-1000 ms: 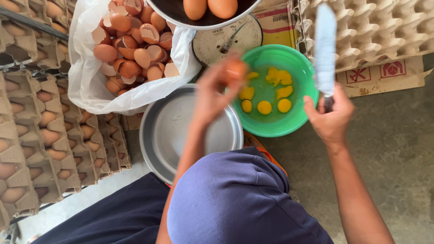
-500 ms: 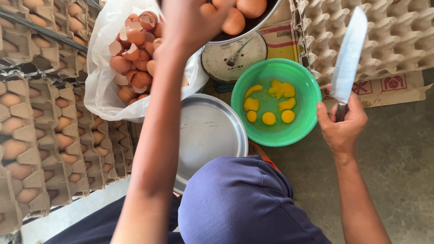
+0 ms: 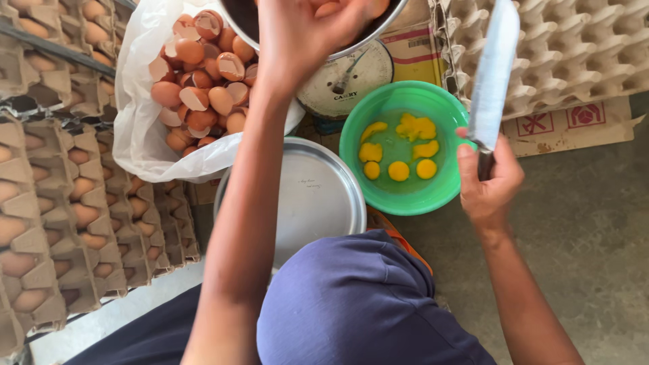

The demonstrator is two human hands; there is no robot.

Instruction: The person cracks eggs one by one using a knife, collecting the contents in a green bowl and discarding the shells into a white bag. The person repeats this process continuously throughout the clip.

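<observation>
Eggs, brown and whole (image 3: 81, 216), sit in grey pulp cardboard trays (image 3: 40, 257) stacked along the left edge of the floor; just right of them a white plastic bag (image 3: 135, 135) lies open, heaped with broken brown eggshells (image 3: 199, 94); above and right of the bag, the left hand (image 3: 304, 34) reaches into a round metal weighing pan (image 3: 378, 30) at the top edge of the view, its fingers curled around something pale orange, though whether it has truly gripped an egg I cannot tell, since the hand is blurred; the pan rests on a white dial kitchen scale (image 3: 348, 78); below the scale a shallow round steel tray (image 3: 318, 196) lies flat on the floor, partly hidden by the left forearm and a blue-clad knee (image 3: 351, 304); just right of the tray, touching its rim, stands a round green plastic bowl (image 3: 405, 98) holding several yellow yolks (image 3: 399, 169), some whole and some burst; at the bowl's right rim the right hand (image 3: 490, 186) is closed tight round the handle of a broad steel knife (image 3: 493, 74), blade pointing upward; behind the blade, toward the top right corner, empty grey pulp egg trays (image 3: 574, 47) rest on a flattened cardboard sheet (image 3: 574, 125) over the bare concrete floor (image 3: 595, 257).
</observation>
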